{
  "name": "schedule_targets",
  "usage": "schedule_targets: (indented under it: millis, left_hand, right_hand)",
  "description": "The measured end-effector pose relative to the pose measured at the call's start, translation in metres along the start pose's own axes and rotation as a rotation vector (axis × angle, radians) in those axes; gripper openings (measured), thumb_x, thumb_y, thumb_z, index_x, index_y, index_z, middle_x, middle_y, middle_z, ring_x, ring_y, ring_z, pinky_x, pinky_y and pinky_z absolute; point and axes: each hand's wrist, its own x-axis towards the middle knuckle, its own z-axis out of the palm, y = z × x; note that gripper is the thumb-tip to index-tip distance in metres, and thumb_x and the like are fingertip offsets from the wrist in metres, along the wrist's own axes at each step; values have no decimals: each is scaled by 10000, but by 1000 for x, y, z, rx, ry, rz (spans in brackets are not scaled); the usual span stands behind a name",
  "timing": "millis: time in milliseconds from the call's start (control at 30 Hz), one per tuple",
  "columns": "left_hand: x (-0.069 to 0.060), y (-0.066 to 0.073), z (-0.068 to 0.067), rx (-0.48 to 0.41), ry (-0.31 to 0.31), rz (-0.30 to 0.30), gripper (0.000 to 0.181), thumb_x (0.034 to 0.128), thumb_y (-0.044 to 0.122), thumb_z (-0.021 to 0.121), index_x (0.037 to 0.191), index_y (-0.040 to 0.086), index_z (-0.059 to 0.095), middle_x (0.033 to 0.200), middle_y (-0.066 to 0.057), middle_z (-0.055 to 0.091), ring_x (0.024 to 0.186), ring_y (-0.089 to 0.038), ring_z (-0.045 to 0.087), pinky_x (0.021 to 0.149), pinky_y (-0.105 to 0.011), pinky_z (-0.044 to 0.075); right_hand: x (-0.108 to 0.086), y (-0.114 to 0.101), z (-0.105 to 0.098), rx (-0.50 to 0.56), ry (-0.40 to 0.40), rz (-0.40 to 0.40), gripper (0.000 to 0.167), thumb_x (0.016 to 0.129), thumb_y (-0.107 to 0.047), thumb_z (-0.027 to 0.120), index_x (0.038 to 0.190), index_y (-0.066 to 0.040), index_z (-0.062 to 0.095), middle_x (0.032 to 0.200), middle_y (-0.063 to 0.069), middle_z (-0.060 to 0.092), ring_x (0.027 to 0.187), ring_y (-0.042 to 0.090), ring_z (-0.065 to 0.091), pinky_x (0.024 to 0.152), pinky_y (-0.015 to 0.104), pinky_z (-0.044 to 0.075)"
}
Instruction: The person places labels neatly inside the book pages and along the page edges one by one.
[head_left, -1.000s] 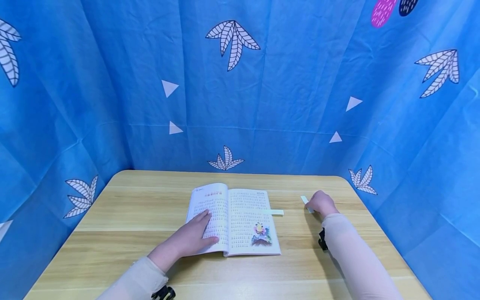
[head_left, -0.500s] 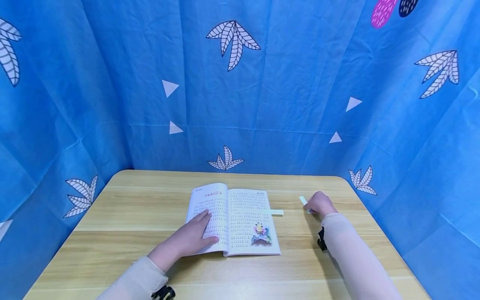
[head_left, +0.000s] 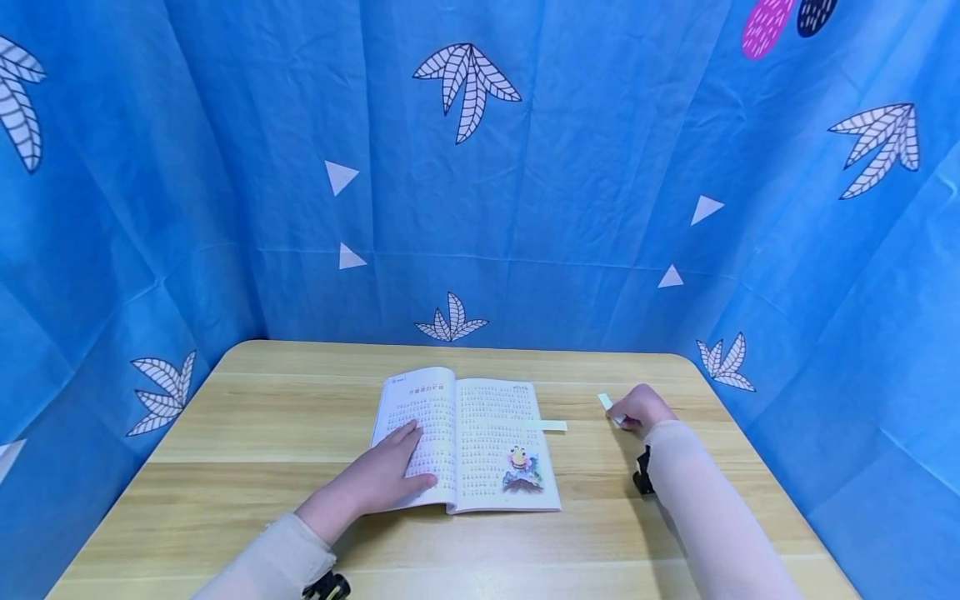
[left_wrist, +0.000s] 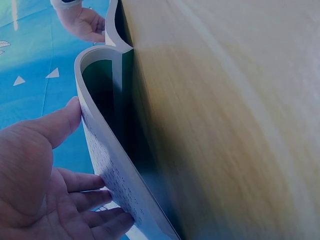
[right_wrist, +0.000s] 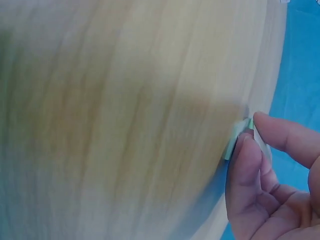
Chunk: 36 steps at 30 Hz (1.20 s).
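An open book (head_left: pixel 498 417) lies on the table, printed text on both pages and a coloured cartoon at the lower right. My left hand (head_left: pixel 382 471) rests on the left page with fingers spread; the left wrist view shows its fingertips touching the curved page (left_wrist: pixel 107 160). To the right of the book, my right hand (head_left: pixel 641 407) pinches a narrow pale green paper strip (head_left: pixel 604 401) at the tabletop. The right wrist view has the strip (right_wrist: pixel 234 142) at the thumb and fingertips, partly hidden by them. Another pale green strip (head_left: pixel 553 425) sticks out past the right page's edge.
The light wooden table (head_left: pixel 300 400) has rounded far corners. A blue curtain (head_left: pixel 585 167) with white leaf prints and triangles hangs behind it and along both sides. Dark wrist devices show under both sleeves.
My right hand and the strip it pinches have shifted slightly left, and the fingers have drawn in a little around it. The left hand and the book stay where they were.
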Motion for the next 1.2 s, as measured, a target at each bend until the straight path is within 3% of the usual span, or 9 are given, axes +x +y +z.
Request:
schedule_targets:
  millis: [200, 400, 633, 767, 867, 1000, 1200]
  left_hand:
    - [0, -1, 0, 10, 4, 10, 854, 930, 464, 684, 1516, -61, 350, 1616, -207, 260, 1486, -369, 252, 1195, -505, 262]
    - [1, -3, 2, 12, 2, 10, 857, 928, 476, 682, 1516, -56, 355, 1617, -204, 260, 1486, -367, 254, 1193, -507, 265]
    - [2, -4, 3, 17, 0, 8, 860, 927, 482, 681, 1517, -51, 355, 1617, -201, 262, 1486, -364, 256, 1194, -502, 266]
    - [2, -3, 3, 16, 2, 7, 858, 928, 475, 684, 1516, -55, 353, 1616, -204, 263, 1485, -368, 256, 1194, -503, 265]
    - [2, -2, 3, 17, 4, 6, 855, 927, 469, 687, 1514, -57, 356, 1614, -205, 266, 1483, -370, 259, 1193, -504, 266]
    - [2, -1, 3, 12, 4, 5, 856, 924, 465, 692, 1513, -58, 358, 1613, -207, 268, 1482, -371, 261, 1192, -505, 268]
    - [3, 0, 2, 17, 3, 4, 860, 927, 471, 686, 1518, -54, 349, 1617, -202, 260, 1486, -365, 255, 1195, -500, 263]
  right_hand:
    - [-11, -12, 2, 67, -28, -13, 169, 850, -49, 571, 724, 6, 669, 549, 23, 566, 473, 96, 516, 490, 183, 425]
    - [-17, -16, 9, 167, -38, -47, 197, 891, -16, 479, 794, 63, 632, 587, 43, 562, 474, 96, 499, 482, 202, 453]
    - [-11, -13, 14, 57, 12, -88, 261, 806, 22, 453, 611, -18, 621, 488, 30, 504, 423, 137, 454, 465, 226, 384]
    - [-9, -13, 13, 54, 25, -88, 268, 787, 40, 476, 561, -48, 593, 465, 27, 479, 415, 144, 429, 463, 235, 378]
    - [-10, -14, 12, 72, 17, -77, 232, 822, 45, 512, 639, 9, 649, 488, 44, 517, 427, 142, 462, 472, 239, 412]
    - [-12, -16, 10, 129, -15, -50, 172, 890, 34, 546, 851, 114, 694, 556, 67, 594, 464, 128, 539, 496, 233, 470]
    - [-11, -19, 5, 261, -111, -4, 213, 931, 35, 488, 1024, 188, 603, 662, 103, 616, 514, 107, 559, 525, 207, 506]
